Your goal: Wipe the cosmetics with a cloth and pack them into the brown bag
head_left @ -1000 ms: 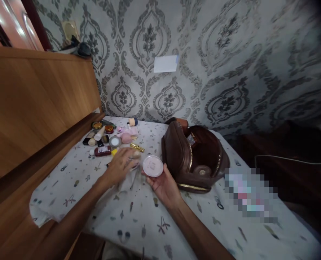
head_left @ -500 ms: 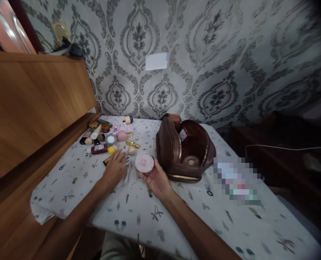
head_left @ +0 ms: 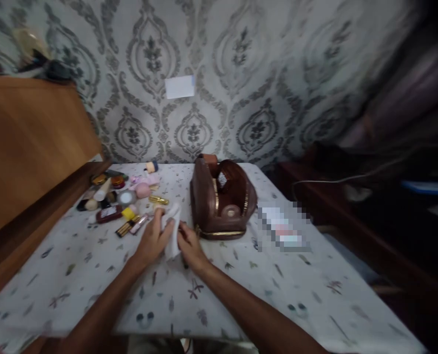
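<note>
Clearly, left fingers (head_left: 166,236) and right fingers (head_left: 184,232) — curled close — hold a white sheet (head_left: 173,242).

Our left forearm (head_left: 111,290) slants up toward one o'clock, our right forearm (head_left: 241,300) toward ten. At seven o'clock from mid-view, our left hand (head_left: 153,240) and right hand (head_left: 192,249) face each other closely, fingers bent.
</note>
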Available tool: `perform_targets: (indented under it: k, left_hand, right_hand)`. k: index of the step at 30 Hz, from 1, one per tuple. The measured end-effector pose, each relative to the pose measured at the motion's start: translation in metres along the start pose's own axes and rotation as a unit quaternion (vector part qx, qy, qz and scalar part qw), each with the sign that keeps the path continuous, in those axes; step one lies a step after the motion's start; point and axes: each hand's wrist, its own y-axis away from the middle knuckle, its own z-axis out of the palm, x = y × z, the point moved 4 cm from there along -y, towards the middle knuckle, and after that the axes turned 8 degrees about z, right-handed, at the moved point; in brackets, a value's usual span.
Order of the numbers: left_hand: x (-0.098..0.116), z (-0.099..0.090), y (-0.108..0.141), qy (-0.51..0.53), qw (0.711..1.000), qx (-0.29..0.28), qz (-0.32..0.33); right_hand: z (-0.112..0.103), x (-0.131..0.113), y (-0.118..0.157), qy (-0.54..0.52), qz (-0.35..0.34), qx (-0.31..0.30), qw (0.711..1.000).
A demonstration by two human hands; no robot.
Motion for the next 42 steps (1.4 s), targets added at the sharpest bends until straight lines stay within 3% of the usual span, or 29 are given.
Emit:
perform_targets:
  k: [2,5,9,14,17,21,23,28,32,38,42]
  left_hand:
    - [-0.009,0.001,0.002,0.01,0.999,0.028,-0.045]
    - [-0.018,0.0,0.002,0.033,0.997,0.025,-0.065]
    - [-0.017,-0.007,0.002,0.094,0.989,0.027,-0.107]
    - [-0.019,-0.016,0.003,0.223,0.96,0.073,-0.153]
    - [-0.032,-0.016,0.006,0.295,0.931,0.092,-0.194]
    - [-0.049,-0.011,0.011,0.319,0.916,0.09,-0.224]
    - [-0.052,-0.009,0.012,0.298,0.928,0.085,-0.207]
    - [-0.043,0.001,0.01,0.17,0.981,0.036,-0.082]
    - [-0.034,0.008,0.013,0.15,0.987,0.015,-0.063]
    - [-0.039,0.0,0.013,0.087,0.992,0.026,-0.087]
    - [-0.042,-0.002,0.012,0.108,0.99,0.032,-0.086]
  right_hand:
    - [-0.001,0.0,0.001,0.045,-0.021,0.005,0.999]
    - [-0.002,0.003,-0.001,0.095,-0.04,0.01,0.995]
    - [0.0,0.008,0.0,0.105,-0.037,-0.009,0.994]
    - [0.009,0.003,0.008,0.026,0.033,-0.071,0.997]
    - [0.014,-0.001,0.012,-0.035,0.069,-0.105,0.991]
    - [0.018,-0.002,0.011,-0.18,0.096,-0.111,0.973]
    - [0.018,-0.003,0.01,-0.245,0.107,-0.117,0.956]
    - [0.011,-0.003,0.004,-0.324,0.124,-0.087,0.934]
    - [0.005,0.008,-0.001,-0.288,0.157,-0.06,0.943]
    - [0.008,0.011,0.0,-0.255,0.157,-0.125,0.946]
    - [0.011,0.004,0.004,-0.237,0.142,-0.155,0.948]
